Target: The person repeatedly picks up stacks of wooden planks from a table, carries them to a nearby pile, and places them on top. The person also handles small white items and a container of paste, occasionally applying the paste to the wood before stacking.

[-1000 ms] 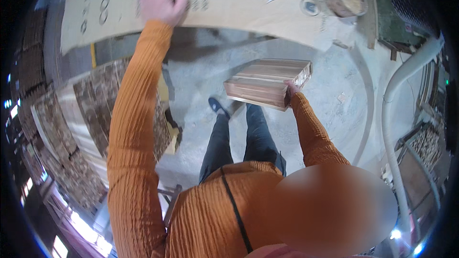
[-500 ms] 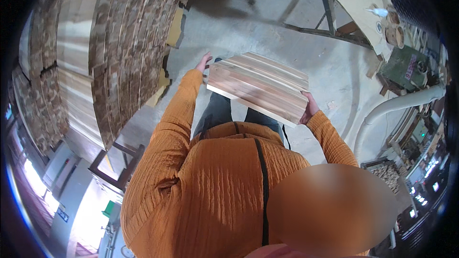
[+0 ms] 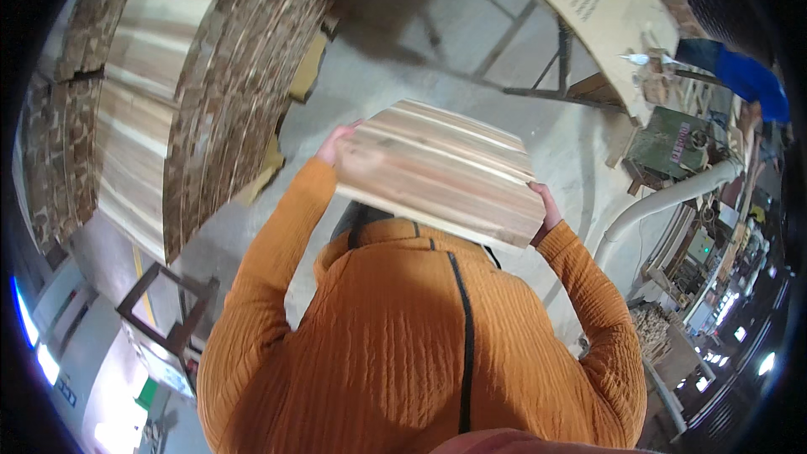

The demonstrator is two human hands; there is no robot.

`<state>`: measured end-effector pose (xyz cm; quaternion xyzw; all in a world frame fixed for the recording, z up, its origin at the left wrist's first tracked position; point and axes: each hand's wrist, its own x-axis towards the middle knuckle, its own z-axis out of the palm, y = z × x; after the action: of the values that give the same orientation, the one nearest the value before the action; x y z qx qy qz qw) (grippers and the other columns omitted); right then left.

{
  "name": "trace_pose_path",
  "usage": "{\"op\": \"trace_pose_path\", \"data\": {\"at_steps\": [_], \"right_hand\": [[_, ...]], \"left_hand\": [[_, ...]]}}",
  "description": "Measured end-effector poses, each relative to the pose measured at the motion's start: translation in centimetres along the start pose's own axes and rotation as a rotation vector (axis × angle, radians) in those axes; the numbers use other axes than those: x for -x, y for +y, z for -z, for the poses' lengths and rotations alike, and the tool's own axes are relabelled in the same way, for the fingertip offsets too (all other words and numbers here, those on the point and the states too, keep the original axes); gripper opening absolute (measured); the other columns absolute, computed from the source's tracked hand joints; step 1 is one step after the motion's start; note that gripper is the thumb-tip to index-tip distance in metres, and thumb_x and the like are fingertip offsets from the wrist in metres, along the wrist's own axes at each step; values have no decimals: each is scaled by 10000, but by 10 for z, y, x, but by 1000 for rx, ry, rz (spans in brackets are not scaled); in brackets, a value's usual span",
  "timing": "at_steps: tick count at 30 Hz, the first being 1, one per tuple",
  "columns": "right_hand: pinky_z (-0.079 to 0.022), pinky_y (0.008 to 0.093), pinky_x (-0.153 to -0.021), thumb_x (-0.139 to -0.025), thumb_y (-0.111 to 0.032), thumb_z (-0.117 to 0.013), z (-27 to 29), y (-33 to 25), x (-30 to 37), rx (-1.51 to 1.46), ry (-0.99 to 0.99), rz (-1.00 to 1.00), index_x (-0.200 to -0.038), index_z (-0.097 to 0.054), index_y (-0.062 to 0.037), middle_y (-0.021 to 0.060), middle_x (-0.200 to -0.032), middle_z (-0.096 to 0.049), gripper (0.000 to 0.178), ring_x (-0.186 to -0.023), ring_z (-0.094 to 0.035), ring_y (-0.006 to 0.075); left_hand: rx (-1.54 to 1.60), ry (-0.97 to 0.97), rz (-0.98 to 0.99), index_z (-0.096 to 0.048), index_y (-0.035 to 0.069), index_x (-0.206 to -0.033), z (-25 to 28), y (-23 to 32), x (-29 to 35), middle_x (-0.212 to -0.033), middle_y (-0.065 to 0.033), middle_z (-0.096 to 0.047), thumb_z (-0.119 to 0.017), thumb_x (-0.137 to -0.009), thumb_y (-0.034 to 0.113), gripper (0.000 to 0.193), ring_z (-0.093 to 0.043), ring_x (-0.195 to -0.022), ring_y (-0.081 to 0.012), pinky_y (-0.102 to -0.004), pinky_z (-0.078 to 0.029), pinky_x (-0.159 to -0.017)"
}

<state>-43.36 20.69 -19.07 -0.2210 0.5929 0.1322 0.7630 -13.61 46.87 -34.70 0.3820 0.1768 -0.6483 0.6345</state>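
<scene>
Left hand (image 3: 334,144) and right hand (image 3: 547,207) are clamping fingers onto opposite edges of the board (image 3: 441,172), which uneven tilting could loosen.

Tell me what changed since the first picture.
The left hand came off the tabletop and took the left end of the wooden panel. The view swung left, shifting the tabletop to upper right. Something blue appeared far right. The right hand still grips the panel.

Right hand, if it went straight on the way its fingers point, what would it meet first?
The right hand would first meet the striped wooden board it holds; beyond, probably grey floor lower down, though depth is unclear.
</scene>
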Motion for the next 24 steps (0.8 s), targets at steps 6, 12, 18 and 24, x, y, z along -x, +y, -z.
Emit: {"op": "trace_pose_path", "data": {"at_steps": [6,12,18,24], "right_hand": [[-453,374,-900,-799,-434,-547,-40,-23,44,70,-132,298,-1289,-409,23,199,-1207,-527,683,-1054,-559,258],[-453,349,-895,-804,-427,-547,-78,-66,100,165,-314,562,-1273,-419,31,207,-1177,-541,669,-1029,-573,247],[-459,336,-881,-792,-435,-562,-86,-148,137,82,-389,747,-1265,-449,-5,178,-1138,-567,649,-1001,-585,245],[-463,390,-881,-799,-512,-560,-29,-284,127,30,-318,847,-1255,-471,-26,160,-1175,-560,672,-1042,-568,262]], "left_hand": [[-251,-13,-502,-313,-18,-1385,-39,60,109,-1348,-179,-437,-451,-766,307,713,-457,-1208,-288,-387,-332,-1038],[-301,-49,-900,-277,-59,-1386,-121,101,202,-1383,-209,-381,-440,-769,298,731,-390,-1272,-289,-367,-286,-1063],[-316,-150,-1112,-292,-70,-1373,-189,131,190,-1383,-200,-384,-436,-786,276,697,-391,-1272,-282,-360,-283,-1063],[-251,-185,-1027,-465,-8,-1263,-287,168,111,-1236,-130,-532,-471,-815,299,543,-503,-1139,-226,-321,-369,-983]]}}
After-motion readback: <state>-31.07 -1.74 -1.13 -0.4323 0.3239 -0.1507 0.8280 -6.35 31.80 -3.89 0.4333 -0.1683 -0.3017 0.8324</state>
